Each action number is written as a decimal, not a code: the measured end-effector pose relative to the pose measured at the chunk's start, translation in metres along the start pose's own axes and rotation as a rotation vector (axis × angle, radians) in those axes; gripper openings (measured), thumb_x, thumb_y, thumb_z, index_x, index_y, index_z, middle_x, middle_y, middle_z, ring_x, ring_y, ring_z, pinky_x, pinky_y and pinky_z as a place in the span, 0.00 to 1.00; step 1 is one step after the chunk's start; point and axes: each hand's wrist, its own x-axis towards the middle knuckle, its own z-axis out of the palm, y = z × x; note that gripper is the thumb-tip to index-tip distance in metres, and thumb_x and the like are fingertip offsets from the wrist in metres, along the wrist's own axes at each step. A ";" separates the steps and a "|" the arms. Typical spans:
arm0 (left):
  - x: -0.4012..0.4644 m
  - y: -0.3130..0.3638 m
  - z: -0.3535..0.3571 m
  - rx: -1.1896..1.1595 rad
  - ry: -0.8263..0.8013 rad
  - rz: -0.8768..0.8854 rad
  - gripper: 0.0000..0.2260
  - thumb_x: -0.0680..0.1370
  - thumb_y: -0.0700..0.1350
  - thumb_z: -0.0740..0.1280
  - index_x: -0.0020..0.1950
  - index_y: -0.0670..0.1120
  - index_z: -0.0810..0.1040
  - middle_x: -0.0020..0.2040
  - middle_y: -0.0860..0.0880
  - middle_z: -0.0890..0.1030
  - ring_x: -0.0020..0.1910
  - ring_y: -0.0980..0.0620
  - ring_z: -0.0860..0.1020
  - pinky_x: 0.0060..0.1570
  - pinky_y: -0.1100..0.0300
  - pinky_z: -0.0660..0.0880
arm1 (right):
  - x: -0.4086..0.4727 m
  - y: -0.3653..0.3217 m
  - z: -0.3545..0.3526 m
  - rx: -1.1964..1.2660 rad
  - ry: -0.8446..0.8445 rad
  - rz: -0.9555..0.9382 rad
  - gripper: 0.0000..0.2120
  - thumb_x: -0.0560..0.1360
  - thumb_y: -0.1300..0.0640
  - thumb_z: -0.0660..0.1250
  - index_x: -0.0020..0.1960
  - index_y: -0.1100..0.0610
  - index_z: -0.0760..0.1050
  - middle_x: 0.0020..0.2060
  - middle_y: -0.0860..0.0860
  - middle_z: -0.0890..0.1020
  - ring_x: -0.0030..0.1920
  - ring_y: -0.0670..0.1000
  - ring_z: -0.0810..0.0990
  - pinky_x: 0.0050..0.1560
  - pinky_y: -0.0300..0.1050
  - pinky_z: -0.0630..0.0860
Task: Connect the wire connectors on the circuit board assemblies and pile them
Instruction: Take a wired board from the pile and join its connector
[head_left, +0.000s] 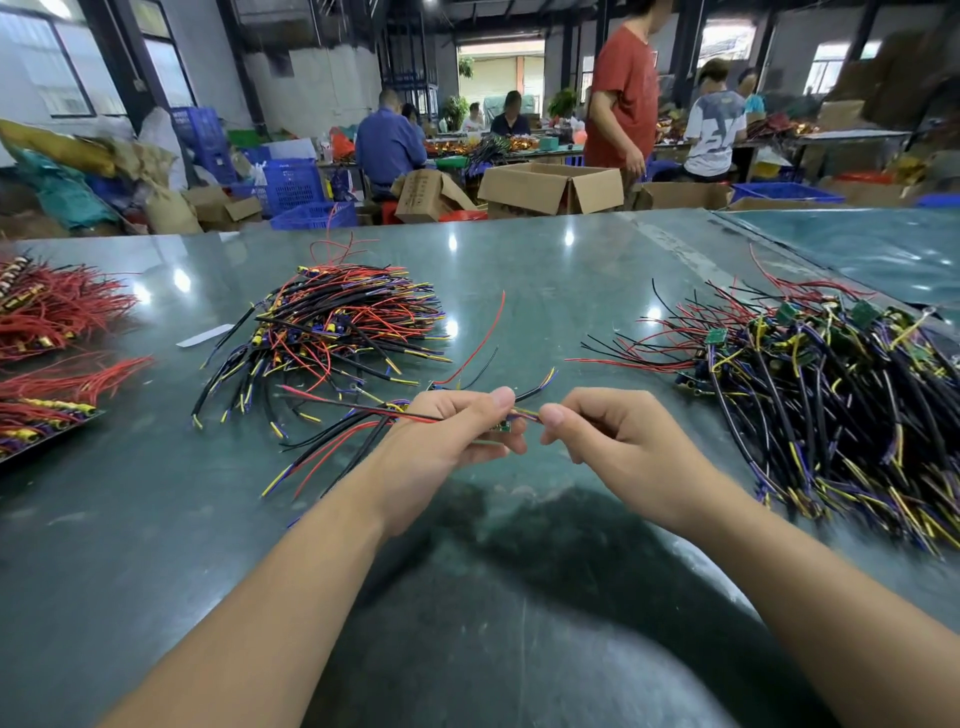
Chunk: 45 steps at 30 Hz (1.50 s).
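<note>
The step in hand looked like the joining itself. The left hand (457, 426) was curled round a small green circuit board (503, 427) and a bundle of red and black wires (363, 415) that trailed away to the left over the desk (519, 291). The right hand (597, 426) pinched a short run of yellow and blue wire (525, 413) between thumb and forefinger, just beside the board, with the two thumbs nearly touching. The connector itself was too small and too hidden by fingers to tell whether it had seated.

On the far left lay a heap of wired pieces (332, 322), probably the finished pile; on the right a larger tangle with green boards (831, 395), probably those still to do. Both were well apart from the hands.

The next move probably called for pressing the two ends squarely together while the left hand kept the board steady, then laying the assembly on the left heap.
</note>
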 end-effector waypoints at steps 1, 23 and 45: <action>0.000 0.000 0.000 -0.013 0.016 -0.003 0.13 0.73 0.57 0.67 0.38 0.50 0.84 0.37 0.53 0.82 0.41 0.54 0.81 0.58 0.50 0.75 | 0.000 0.000 0.000 0.027 -0.018 -0.011 0.09 0.75 0.48 0.66 0.40 0.52 0.78 0.28 0.51 0.69 0.30 0.46 0.64 0.29 0.39 0.60; 0.001 0.002 0.004 -0.010 0.098 -0.044 0.10 0.72 0.55 0.66 0.40 0.53 0.85 0.42 0.52 0.85 0.44 0.56 0.82 0.48 0.61 0.75 | 0.002 -0.017 0.003 0.039 0.178 0.032 0.08 0.72 0.58 0.71 0.35 0.49 0.79 0.27 0.42 0.74 0.27 0.46 0.66 0.29 0.36 0.62; -0.002 0.004 0.009 -0.060 0.109 0.040 0.08 0.74 0.49 0.67 0.42 0.50 0.85 0.35 0.51 0.80 0.37 0.56 0.78 0.42 0.64 0.76 | 0.003 -0.024 0.009 0.136 0.163 0.145 0.07 0.75 0.61 0.66 0.38 0.60 0.76 0.23 0.46 0.66 0.27 0.47 0.60 0.26 0.39 0.57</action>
